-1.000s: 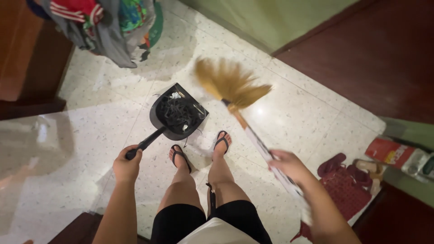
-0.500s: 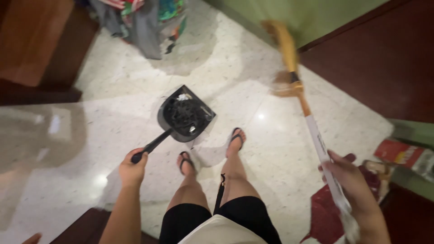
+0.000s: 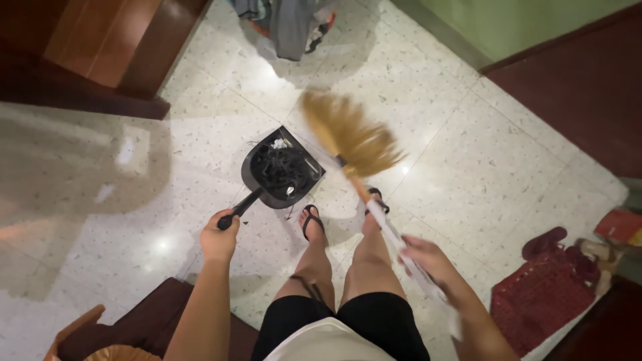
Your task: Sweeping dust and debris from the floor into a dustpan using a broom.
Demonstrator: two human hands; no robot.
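Swung back down from the wall, the broom [image 3: 351,137] now has its straw head just right of the black dustpan [image 3: 281,167] on the speckled floor [image 3: 481,167]. Right hand [image 3: 421,257] grips its handle; left hand [image 3: 219,241] is closed on the dustpan's handle, beside sandalled feet [image 3: 312,220].

So there's a black plastic dustpan [image 3: 281,170] sitting low over the speckled floor just ahead of the feet, its long handle angling back and down-left, and the pan is loaded with a dark tangle of what looks like hair plus a few pale scraps near the far edge. Right beside it is a soft broom [image 3: 348,137] — fanned straw-coloured bristles, blurred, hovering just right of the pan's mouth and partly over its right edge. Its stick starts orange-brown at the bristle end, then turns white with dark print as it slants down-right.
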